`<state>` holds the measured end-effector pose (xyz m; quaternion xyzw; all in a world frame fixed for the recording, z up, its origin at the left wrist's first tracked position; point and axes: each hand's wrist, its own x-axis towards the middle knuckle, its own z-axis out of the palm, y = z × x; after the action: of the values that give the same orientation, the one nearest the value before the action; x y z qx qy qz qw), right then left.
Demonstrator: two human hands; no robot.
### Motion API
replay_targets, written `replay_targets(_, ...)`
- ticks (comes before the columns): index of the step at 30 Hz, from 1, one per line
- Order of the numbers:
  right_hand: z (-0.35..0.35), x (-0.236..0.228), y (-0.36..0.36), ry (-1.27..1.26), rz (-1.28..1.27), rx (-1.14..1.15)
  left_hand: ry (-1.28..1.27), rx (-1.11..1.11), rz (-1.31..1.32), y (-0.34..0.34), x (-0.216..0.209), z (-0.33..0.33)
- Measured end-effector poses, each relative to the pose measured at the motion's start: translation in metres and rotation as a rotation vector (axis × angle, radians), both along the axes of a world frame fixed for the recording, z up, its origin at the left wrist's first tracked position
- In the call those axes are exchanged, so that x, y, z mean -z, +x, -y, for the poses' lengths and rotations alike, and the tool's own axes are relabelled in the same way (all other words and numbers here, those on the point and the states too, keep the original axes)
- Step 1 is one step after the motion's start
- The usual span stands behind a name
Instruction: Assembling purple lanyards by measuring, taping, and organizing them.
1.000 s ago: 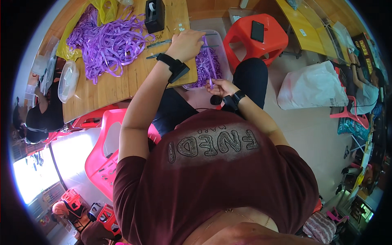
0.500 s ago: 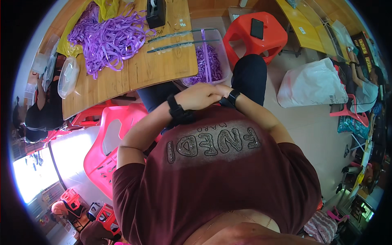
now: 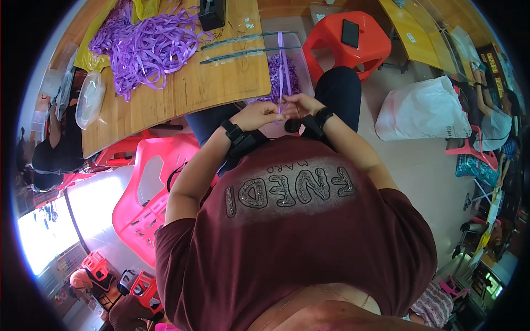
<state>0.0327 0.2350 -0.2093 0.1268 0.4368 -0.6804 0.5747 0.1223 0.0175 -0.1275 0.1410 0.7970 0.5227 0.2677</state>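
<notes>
A looped purple ribbon (image 3: 280, 66) stretches toward me from two thin dark rods (image 3: 234, 55) that stick out past the table's edge. My left hand (image 3: 258, 115) pinches the ribbon's near end between thumb and fingers. Just to its right, my right hand (image 3: 303, 105) is closed on the ribbon slightly farther up, its fingertips close to the left ones. Under the ribbon stands a clear plastic bin (image 3: 305, 69) with many short purple ribbon pieces (image 3: 290, 81) in it. Both hands are above my lap, and the exact fingertip grip is small in view.
On the wooden table (image 3: 193, 96) lie a heap of purple ribbon (image 3: 146, 49), a yellow bag (image 3: 91, 58), a black tape dispenser (image 3: 212, 15) and a clear tub (image 3: 90, 102). A red stool (image 3: 372, 47) bears a phone (image 3: 350, 33). A white sack (image 3: 422, 113) stands right; people sit at both sides.
My hands, close together at my lap before, have parted slightly. The fingers now pinch the near part of the ribbon, and the right hand has moved up a little.
</notes>
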Motion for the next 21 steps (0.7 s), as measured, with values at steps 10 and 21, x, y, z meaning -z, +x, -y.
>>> replay_targets(10,-0.001,-0.002,0.035,0.210,-0.512,-0.533,0.128,-0.274,-0.019,-0.002,0.020,0.007)
replay_targets(21,-0.006,-0.024,0.039,0.279,-0.483,-0.599,-0.182,-0.076,-0.025,-0.019,0.036,-0.023)
